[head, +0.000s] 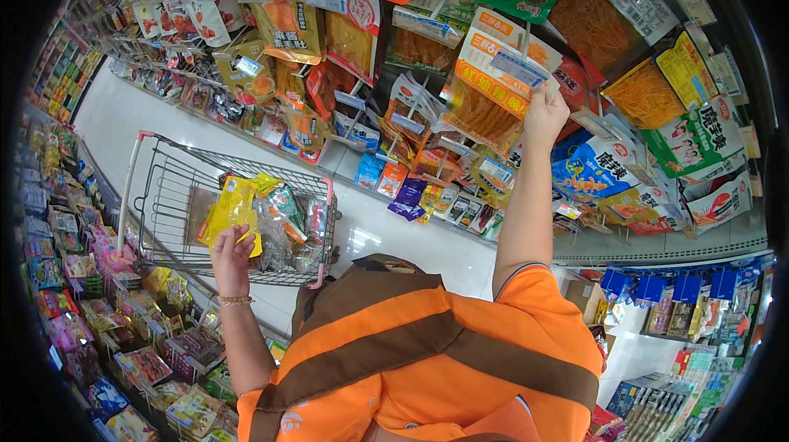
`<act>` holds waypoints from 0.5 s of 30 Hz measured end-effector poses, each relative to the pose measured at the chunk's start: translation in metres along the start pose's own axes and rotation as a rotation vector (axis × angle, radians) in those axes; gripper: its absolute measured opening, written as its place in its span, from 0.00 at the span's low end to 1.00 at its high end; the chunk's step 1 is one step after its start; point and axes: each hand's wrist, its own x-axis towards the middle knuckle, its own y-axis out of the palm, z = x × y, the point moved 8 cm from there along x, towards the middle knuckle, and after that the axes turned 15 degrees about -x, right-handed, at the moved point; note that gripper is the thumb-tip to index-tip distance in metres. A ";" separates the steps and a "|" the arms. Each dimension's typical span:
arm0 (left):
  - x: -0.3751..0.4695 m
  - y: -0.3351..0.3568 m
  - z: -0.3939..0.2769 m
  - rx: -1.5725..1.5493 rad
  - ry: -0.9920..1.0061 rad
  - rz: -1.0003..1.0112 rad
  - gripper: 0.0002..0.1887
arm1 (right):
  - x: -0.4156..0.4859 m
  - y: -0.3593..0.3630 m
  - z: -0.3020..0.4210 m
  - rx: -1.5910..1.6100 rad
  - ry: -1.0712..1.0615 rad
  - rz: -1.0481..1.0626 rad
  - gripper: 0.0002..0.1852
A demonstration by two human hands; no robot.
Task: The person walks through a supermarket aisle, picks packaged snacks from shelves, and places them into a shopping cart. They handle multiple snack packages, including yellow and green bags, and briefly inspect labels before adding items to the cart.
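Observation:
With its fingers on the upper right edge of an orange-and-clear snack packet (490, 87), my right hand (545, 114) is raised at the hanging display. The packet is at a hook with a price tag in front of it. My left hand (233, 251) is over the wire shopping cart (179, 251), its fingers curled at the lower edge of a yellow plastic packet (233, 207); whether it grips the packet is unclear. Beside that packet in the cart lie a green-and-white packet (286, 207) and crumpled clear plastic packets (274, 244).
Hooks with hanging snack packets (290, 19) run along the display ahead. Another display of packaged snacks (148, 362) stands at the lower left, beyond the cart. Glossy floor (394, 244) shows between them. A cardboard box (582, 300) is at the right.

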 end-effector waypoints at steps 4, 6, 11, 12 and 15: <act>-0.003 0.006 0.016 0.048 -0.039 -0.032 0.12 | 0.019 0.009 -0.021 -0.101 -0.025 -0.067 0.16; -0.006 0.009 0.032 0.081 -0.058 0.003 0.12 | 0.026 0.016 -0.012 -0.190 -0.279 -0.118 0.12; -0.011 -0.004 0.098 0.226 -0.261 0.101 0.12 | 0.024 0.041 -0.022 0.266 -0.169 -0.079 0.17; -0.011 -0.013 0.110 0.273 -0.294 0.101 0.12 | 0.016 0.041 -0.030 0.143 -0.023 -0.071 0.16; -0.001 -0.044 0.126 0.508 -0.263 0.040 0.11 | -0.034 0.029 -0.019 -0.073 -0.033 -0.051 0.24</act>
